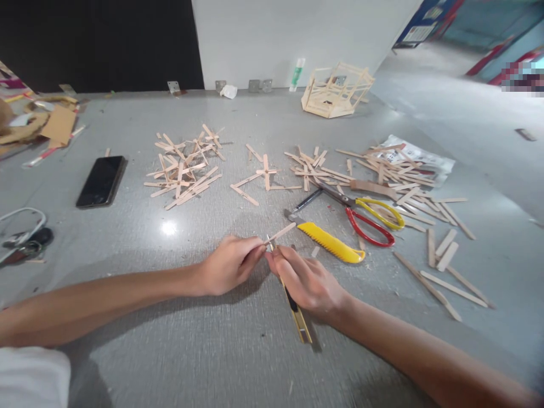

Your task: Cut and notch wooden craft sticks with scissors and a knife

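My left hand [232, 263] is closed on a wooden craft stick [281, 232], which points up and to the right. In my right hand [309, 280] is a slim utility knife [302, 326] with a yellowish and black handle, its tail end sticking out toward me. The knife's blade end meets the stick between the two hands; my fingers partly cover the contact. Just beyond my right hand lie a yellow utility knife [329, 241] and scissors [369, 226] with one red and one yellow handle loop.
Loose craft sticks [399, 170] spread over the right side, with stick pieces [182, 170] heaped at centre left. A black phone [102, 181] lies left, near a cable [25, 232]. At the back stand a glue stick [297, 73] and a stick-built frame [335, 93].
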Motion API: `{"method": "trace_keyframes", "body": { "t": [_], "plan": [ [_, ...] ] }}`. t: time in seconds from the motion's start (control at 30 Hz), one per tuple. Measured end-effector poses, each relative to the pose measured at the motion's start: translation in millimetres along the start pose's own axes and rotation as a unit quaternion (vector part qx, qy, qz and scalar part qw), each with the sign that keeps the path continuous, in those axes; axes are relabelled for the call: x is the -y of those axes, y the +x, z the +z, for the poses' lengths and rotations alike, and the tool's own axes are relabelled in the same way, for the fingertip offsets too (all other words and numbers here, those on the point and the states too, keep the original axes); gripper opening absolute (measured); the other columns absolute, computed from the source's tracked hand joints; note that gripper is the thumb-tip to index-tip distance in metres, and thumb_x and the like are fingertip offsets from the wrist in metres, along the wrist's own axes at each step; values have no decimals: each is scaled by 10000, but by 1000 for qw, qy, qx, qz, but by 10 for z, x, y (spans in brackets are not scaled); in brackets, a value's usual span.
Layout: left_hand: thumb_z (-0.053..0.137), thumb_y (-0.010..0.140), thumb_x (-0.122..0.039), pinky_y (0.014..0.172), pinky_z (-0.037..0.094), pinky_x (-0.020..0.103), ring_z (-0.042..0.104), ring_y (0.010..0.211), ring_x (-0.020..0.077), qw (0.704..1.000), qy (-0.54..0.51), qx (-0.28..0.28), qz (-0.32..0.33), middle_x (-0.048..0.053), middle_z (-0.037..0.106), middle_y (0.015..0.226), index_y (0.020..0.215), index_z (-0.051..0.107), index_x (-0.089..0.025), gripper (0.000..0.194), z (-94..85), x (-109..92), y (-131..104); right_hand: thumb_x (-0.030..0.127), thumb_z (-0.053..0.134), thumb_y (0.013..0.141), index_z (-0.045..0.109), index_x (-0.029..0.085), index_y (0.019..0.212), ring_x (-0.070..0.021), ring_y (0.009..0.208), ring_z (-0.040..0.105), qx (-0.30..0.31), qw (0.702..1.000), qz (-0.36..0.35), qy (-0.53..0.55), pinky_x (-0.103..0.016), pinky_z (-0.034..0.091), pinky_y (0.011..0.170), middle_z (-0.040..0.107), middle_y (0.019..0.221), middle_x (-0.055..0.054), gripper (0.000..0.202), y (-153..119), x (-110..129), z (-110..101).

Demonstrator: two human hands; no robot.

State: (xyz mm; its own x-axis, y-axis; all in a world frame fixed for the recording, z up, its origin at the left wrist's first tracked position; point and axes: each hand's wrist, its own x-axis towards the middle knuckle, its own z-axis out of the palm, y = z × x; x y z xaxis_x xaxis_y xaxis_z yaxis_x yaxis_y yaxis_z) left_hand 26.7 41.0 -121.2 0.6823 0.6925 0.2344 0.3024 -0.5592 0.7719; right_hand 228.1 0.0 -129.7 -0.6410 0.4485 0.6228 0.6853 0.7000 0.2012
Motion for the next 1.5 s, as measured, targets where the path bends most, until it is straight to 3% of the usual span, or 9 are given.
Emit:
{"method": "trace_keyframes", "body": {
  "t": [0.47,0.73,0.93,1.13,1.5],
  "plan": [
    [351,1060,-240,508,271,212,321,498,72,1000,5,-8,-15,-77,389,584,742,401,-203,325,11,4,-6,50,575,999,555,165,867,-130,625,633,-7,1000,-1,-1,-280,432,479,683,764,-38,176,-34,1,12],
    [364,1051,-219,523,268,222,316,532,79,1000,4,4,13,-68,389,629,762,406,-203,292,10,6,4,44,514,1020,577,158,893,-143,656,647,-7,1000,-17,-16,-261,449,490,684,773,-53,182,-1,14,-9],
    [363,1045,-231,503,242,227,271,507,79,1000,8,-6,-8,-79,343,592,748,420,-203,304,9,-2,7,33,594,978,584,144,813,-132,604,607,-16,1000,-22,-15,-267,441,479,667,758,-55,199,9,21,-2],
    [365,1055,-270,498,283,208,351,463,68,999,-1,-11,-31,-77,408,536,698,420,-198,368,-14,-12,24,52,584,997,553,172,762,-114,535,576,-28,1000,7,-11,-275,404,448,621,654,-7,266,30,31,4],
    [357,1063,-294,513,317,212,403,474,73,999,-12,6,-45,-58,484,559,706,449,-195,382,-37,-34,30,62,570,1010,557,166,852,-131,624,665,-26,999,21,4,-264,463,480,708,746,-43,190,27,19,-23]
  ]
}}
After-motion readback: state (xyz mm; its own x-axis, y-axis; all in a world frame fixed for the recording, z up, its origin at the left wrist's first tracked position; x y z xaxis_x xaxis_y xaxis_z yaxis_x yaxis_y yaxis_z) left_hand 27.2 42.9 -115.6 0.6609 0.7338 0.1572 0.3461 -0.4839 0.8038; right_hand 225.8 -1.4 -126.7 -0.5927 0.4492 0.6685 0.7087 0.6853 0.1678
